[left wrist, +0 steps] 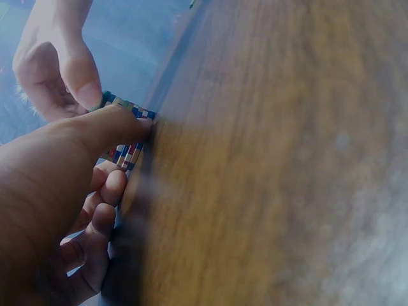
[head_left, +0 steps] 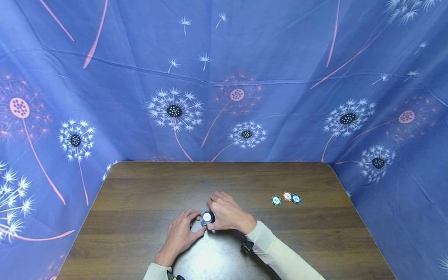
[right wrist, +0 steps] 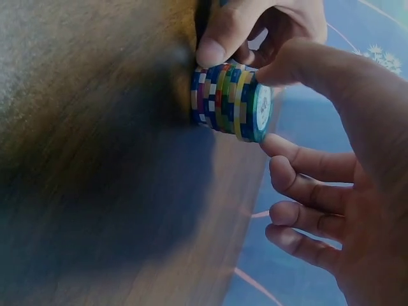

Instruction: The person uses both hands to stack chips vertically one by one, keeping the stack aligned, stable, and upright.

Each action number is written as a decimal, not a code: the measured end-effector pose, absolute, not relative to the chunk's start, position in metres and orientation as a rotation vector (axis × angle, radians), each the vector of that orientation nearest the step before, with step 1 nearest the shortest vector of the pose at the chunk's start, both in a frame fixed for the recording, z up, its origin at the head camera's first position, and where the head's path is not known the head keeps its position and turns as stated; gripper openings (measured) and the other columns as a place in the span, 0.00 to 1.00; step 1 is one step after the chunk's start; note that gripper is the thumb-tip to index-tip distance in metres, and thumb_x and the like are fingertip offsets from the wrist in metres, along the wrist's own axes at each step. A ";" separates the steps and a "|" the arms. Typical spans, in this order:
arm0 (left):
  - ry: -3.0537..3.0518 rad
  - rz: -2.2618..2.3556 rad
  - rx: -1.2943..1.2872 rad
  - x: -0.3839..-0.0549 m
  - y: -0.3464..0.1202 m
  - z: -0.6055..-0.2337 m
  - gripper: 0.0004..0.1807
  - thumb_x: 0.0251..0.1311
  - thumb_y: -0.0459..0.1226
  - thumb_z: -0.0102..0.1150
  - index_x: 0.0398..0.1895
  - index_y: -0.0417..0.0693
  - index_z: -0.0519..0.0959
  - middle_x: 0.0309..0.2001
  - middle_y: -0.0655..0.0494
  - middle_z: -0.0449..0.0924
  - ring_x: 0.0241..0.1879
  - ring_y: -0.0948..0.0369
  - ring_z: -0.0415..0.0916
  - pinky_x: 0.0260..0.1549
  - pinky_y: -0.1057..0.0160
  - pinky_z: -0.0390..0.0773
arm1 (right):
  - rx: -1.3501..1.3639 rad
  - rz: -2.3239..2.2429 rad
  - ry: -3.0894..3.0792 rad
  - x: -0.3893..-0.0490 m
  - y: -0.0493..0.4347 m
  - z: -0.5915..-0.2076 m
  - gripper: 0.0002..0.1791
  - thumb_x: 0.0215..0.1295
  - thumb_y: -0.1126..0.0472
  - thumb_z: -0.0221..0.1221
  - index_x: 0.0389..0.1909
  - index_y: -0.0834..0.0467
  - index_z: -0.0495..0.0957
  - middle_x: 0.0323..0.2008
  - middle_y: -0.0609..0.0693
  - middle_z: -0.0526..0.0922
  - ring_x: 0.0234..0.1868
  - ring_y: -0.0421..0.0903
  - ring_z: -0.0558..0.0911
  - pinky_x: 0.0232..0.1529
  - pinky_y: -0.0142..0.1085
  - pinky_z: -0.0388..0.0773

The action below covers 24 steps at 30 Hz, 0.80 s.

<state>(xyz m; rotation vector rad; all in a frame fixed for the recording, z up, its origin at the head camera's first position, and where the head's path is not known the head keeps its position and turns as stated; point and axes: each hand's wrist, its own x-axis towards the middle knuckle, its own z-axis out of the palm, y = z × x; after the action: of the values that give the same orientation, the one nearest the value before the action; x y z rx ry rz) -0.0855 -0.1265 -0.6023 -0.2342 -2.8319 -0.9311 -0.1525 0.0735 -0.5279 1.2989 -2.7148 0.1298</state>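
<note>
A stack of poker chips (head_left: 207, 217) in several colours stands on the wooden table between the two hands. My left hand (head_left: 182, 231) grips the low part of the stack, its thumb on the near side and its fingertips opposite, as the left wrist view shows too. From the other side, my right hand (head_left: 225, 213) pinches the top chip (right wrist: 262, 109) between thumb and index finger at its rim. That chip has a white centre. In the right wrist view the other fingers (right wrist: 299, 220) of this hand are spread away from the stack.
On the right of the table (head_left: 147, 182) lie three loose chips: a green chip (head_left: 276, 200), a red chip (head_left: 287, 196) and a blue chip (head_left: 296, 199) touching the red one. A blue cloth with dandelion prints (head_left: 301, 50) hangs behind and beside the table.
</note>
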 end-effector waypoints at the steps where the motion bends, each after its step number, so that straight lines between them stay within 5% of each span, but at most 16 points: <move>1: -2.835 -0.932 -0.232 -0.086 -0.126 -0.602 0.25 0.51 0.53 0.80 0.53 0.58 0.89 0.42 0.73 0.79 0.34 0.71 0.68 0.29 0.65 0.68 | 1.295 0.134 -2.724 -0.152 0.074 -0.527 0.22 0.48 0.37 0.75 0.33 0.47 0.80 0.35 0.41 0.79 0.42 0.44 0.78 0.50 0.42 0.78; 7: -2.819 -0.927 -0.242 -0.085 -0.127 -0.604 0.24 0.51 0.52 0.81 0.52 0.59 0.89 0.43 0.74 0.80 0.35 0.71 0.69 0.30 0.64 0.70 | 1.234 0.235 -2.738 -0.145 0.086 -0.522 0.19 0.57 0.41 0.73 0.39 0.50 0.85 0.41 0.44 0.81 0.48 0.46 0.80 0.58 0.47 0.79; 13: -2.789 -0.908 -0.270 -0.085 -0.126 -0.606 0.25 0.49 0.51 0.82 0.51 0.59 0.89 0.43 0.73 0.81 0.35 0.71 0.71 0.30 0.64 0.72 | 1.062 0.431 -2.833 -0.135 0.116 -0.530 0.11 0.65 0.50 0.71 0.40 0.52 0.84 0.38 0.42 0.79 0.43 0.44 0.79 0.55 0.49 0.80; 19: -2.799 -0.912 -0.243 -0.083 -0.126 -0.607 0.26 0.48 0.51 0.82 0.53 0.59 0.89 0.46 0.73 0.82 0.40 0.70 0.74 0.34 0.61 0.75 | 0.843 0.577 -2.817 -0.119 0.161 -0.556 0.07 0.61 0.58 0.72 0.35 0.52 0.82 0.31 0.40 0.75 0.35 0.38 0.72 0.40 0.40 0.75; 24: -2.801 -0.929 -0.227 -0.084 -0.125 -0.606 0.26 0.48 0.51 0.82 0.53 0.59 0.89 0.46 0.73 0.82 0.38 0.69 0.73 0.32 0.62 0.73 | 0.683 0.606 -2.759 -0.115 0.200 -0.567 0.11 0.55 0.63 0.75 0.36 0.53 0.82 0.32 0.40 0.77 0.36 0.38 0.74 0.41 0.41 0.76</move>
<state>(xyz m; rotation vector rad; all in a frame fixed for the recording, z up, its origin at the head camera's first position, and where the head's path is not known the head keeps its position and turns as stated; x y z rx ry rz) -0.0844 -0.1254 -0.6056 -0.2270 -2.8011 -0.9286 -0.1147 0.2002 -0.5666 0.6830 -2.7587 0.6061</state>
